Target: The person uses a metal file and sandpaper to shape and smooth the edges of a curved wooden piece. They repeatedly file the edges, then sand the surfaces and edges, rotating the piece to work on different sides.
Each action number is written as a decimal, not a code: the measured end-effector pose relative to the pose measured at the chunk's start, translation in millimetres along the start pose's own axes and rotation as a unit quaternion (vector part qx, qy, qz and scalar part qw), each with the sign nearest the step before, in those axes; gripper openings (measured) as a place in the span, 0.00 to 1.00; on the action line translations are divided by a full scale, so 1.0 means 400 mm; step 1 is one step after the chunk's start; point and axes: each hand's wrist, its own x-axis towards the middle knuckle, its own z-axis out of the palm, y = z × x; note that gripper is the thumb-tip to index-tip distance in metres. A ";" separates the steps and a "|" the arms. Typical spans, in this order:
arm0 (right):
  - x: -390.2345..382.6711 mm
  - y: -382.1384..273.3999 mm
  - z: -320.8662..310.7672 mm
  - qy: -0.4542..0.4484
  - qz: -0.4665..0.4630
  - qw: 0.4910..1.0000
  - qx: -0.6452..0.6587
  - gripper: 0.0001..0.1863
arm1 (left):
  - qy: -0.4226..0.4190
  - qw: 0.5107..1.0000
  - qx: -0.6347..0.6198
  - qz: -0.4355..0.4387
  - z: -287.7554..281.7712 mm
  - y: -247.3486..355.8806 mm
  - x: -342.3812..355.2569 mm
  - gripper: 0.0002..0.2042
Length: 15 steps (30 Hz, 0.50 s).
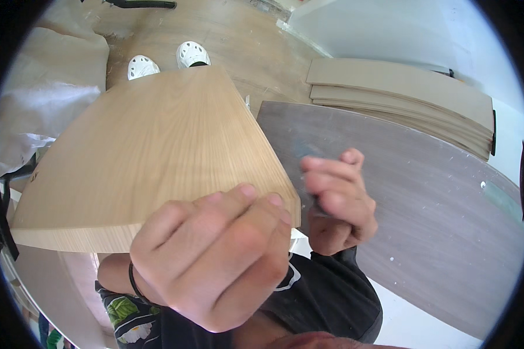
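A light wood-grain panel (157,145) lies in front of me, with its pale near edge facing my body. My left hand (215,256), a black band round its wrist, is closed over the near edge by the right corner, fingertips against the panel's top face. Just right of that corner, my right hand (340,200) is raised with curled fingers and thumb close together. Its fingers are partly blurred; anything small between them cannot be made out.
A grey-brown board surface (413,192) with specks of dust spreads to the right. Several long beige boards (402,93) are stacked behind it. Cloudy wrapping sheet (52,93) hangs at the left. White clogs (192,54) show on the wood floor beyond the panel.
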 end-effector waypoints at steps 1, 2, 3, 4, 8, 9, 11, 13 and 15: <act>-0.004 0.014 0.002 0.025 0.017 1.000 -0.008 0.16 | -0.013 1.000 -0.001 -0.007 -0.005 -0.003 0.004 0.17; -0.009 0.036 0.009 0.063 0.038 0.997 -0.024 0.17 | -0.031 0.999 0.002 -0.019 -0.012 -0.001 0.010 0.21; -0.012 0.059 0.011 0.094 0.050 0.994 -0.029 0.19 | -0.083 0.995 0.034 -0.045 -0.018 -0.002 0.017 0.24; -0.018 0.085 0.013 0.107 0.088 0.990 -0.038 0.22 | -0.141 0.984 0.072 -0.081 -0.033 0.006 0.026 0.29; -0.045 0.146 0.025 0.112 0.137 0.984 0.017 0.22 | -0.259 0.946 0.108 -0.162 -0.067 0.011 0.067 0.42; -0.050 0.153 0.030 0.101 0.146 0.984 0.027 0.21 | -0.281 0.939 0.108 -0.166 -0.074 0.009 0.078 0.42; -0.058 0.160 0.040 0.082 0.157 0.984 0.029 0.21 | -0.311 0.931 0.090 -0.171 -0.079 0.004 0.096 0.38; -0.063 0.169 0.046 0.072 0.160 0.984 0.016 0.21 | -0.332 0.927 0.083 -0.152 -0.079 -0.006 0.109 0.35; -0.070 0.183 0.050 0.068 0.150 0.986 0.018 0.21 | -0.344 0.928 0.084 -0.115 -0.076 -0.015 0.114 0.31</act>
